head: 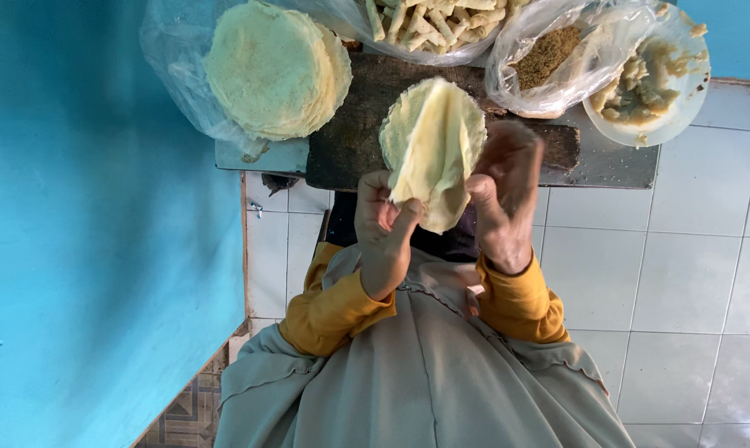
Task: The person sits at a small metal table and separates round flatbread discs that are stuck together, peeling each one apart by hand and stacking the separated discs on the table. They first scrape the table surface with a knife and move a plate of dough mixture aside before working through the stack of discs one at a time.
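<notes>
- In the head view, we hold a thin, pale yellow round wrapper [431, 149] up over the near edge of the dark wooden board [350, 141], with the wrapper folded along its middle.
- Our left hand [385, 224] pinches the wrapper's near left edge between thumb and fingers.
- Our right hand [501, 195] is blurred; its fingers are spread and touch the wrapper's right edge, and we cannot tell how firmly they grip.
- Both our sleeves [333, 311] are mustard yellow, above a grey garment [425, 382].
- The board lies on a grey metal tabletop [607, 166], which stands over a white tiled floor [682, 282].
- On the far left of the tabletop sits a stack of round wrappers [275, 66] on a clear plastic bag [171, 58].
- At the far middle, a bag holds pale finger-shaped rolls [429, 21].
- To the right, another clear bag contains brown crumbs [545, 54].
- On the far right, a white plate [682, 108] carries a pale mashed filling [640, 83].
- A blue wall [92, 224] fills the left side.
</notes>
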A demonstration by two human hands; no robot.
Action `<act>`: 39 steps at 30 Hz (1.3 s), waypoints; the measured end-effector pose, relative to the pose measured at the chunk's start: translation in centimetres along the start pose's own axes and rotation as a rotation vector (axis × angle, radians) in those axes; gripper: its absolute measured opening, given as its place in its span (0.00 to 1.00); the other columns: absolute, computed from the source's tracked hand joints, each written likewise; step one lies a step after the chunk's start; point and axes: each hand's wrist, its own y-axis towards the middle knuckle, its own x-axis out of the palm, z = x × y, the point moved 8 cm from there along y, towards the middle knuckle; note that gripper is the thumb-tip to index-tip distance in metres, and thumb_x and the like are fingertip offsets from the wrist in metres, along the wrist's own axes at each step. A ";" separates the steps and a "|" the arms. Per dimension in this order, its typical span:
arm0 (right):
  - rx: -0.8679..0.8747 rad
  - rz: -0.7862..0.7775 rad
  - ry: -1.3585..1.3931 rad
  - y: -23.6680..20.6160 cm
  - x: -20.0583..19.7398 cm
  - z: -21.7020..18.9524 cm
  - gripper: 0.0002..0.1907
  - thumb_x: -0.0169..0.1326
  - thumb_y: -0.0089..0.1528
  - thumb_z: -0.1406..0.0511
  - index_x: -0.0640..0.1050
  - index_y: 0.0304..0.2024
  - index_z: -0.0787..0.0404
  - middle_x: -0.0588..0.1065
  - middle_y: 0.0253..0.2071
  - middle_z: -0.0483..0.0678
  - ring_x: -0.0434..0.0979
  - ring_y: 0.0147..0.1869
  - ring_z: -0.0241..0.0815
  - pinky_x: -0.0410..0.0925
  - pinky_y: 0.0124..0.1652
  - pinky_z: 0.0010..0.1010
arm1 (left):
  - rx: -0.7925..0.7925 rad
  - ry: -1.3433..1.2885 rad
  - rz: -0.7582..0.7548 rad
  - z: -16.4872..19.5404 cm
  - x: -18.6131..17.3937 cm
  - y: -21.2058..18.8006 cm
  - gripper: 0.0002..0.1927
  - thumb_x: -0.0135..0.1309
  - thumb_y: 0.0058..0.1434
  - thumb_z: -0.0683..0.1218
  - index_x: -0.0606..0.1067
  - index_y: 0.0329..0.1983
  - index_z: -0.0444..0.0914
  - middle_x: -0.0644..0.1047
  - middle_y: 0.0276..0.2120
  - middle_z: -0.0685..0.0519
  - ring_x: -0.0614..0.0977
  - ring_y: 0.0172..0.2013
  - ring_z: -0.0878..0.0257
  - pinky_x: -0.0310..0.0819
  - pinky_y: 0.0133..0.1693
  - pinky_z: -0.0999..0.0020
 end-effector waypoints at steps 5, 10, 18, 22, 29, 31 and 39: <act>0.172 -0.121 0.256 -0.4 1.3 1.6 0.23 0.61 0.66 0.67 0.70 0.59 0.66 0.73 0.50 0.45 0.74 0.52 0.34 0.70 0.54 0.25 | 0.125 0.030 -0.198 1.2 1.4 -0.7 0.28 0.58 0.71 0.48 0.59 0.68 0.39 0.69 0.59 0.52 0.73 0.56 0.68 0.69 0.62 0.72; -0.337 -0.315 -0.337 -0.9 2.0 -2.1 0.16 0.61 0.61 0.78 0.75 0.49 0.63 0.69 0.48 0.51 0.72 0.52 0.41 0.70 0.49 0.30 | -0.003 -0.041 -0.125 -0.6 -0.2 0.6 0.36 0.62 0.65 0.48 0.58 0.71 0.37 0.71 0.59 0.47 0.75 0.59 0.62 0.72 0.61 0.66; 0.074 -0.051 0.466 -0.4 -1.3 2.5 0.12 0.51 0.70 0.80 0.69 0.52 0.64 0.73 0.46 0.53 0.78 0.39 0.38 0.73 0.39 0.25 | 0.003 -0.194 0.040 -7.3 -7.2 -1.8 0.11 0.55 0.76 0.38 0.73 0.60 0.31 0.74 0.57 0.43 0.78 0.55 0.56 0.77 0.58 0.61; 0.311 -0.097 0.858 -0.1 -0.6 2.9 0.26 0.59 0.64 0.73 0.65 0.62 0.66 0.71 0.53 0.54 0.78 0.52 0.44 0.74 0.49 0.30 | 0.549 0.800 -0.046 -4.0 -5.5 -3.5 0.16 0.56 0.74 0.42 0.71 0.62 0.33 0.73 0.61 0.47 0.76 0.59 0.55 0.76 0.61 0.63; 0.578 -0.152 0.753 -1.9 1.1 5.9 0.29 0.63 0.60 0.65 0.67 0.61 0.64 0.74 0.55 0.53 0.77 0.57 0.47 0.75 0.55 0.38 | 0.140 -0.037 0.155 -1.6 -3.2 -1.5 0.17 0.60 0.73 0.47 0.69 0.58 0.36 0.74 0.49 0.52 0.75 0.53 0.65 0.72 0.57 0.69; 0.590 -0.137 0.779 -2.4 0.3 7.4 0.24 0.63 0.59 0.67 0.70 0.56 0.61 0.74 0.54 0.49 0.77 0.57 0.46 0.74 0.55 0.40 | 0.024 -0.158 0.254 -1.9 -3.6 -0.9 0.17 0.58 0.67 0.48 0.70 0.54 0.35 0.75 0.48 0.51 0.78 0.50 0.62 0.75 0.53 0.65; 0.432 -0.102 0.840 -2.9 -1.3 8.7 0.17 0.67 0.66 0.65 0.73 0.50 0.60 0.72 0.52 0.45 0.73 0.57 0.40 0.68 0.59 0.34 | 0.167 -0.088 0.309 -5.1 -7.5 -2.4 0.09 0.58 0.71 0.43 0.76 0.50 0.33 0.76 0.48 0.51 0.78 0.48 0.65 0.76 0.52 0.70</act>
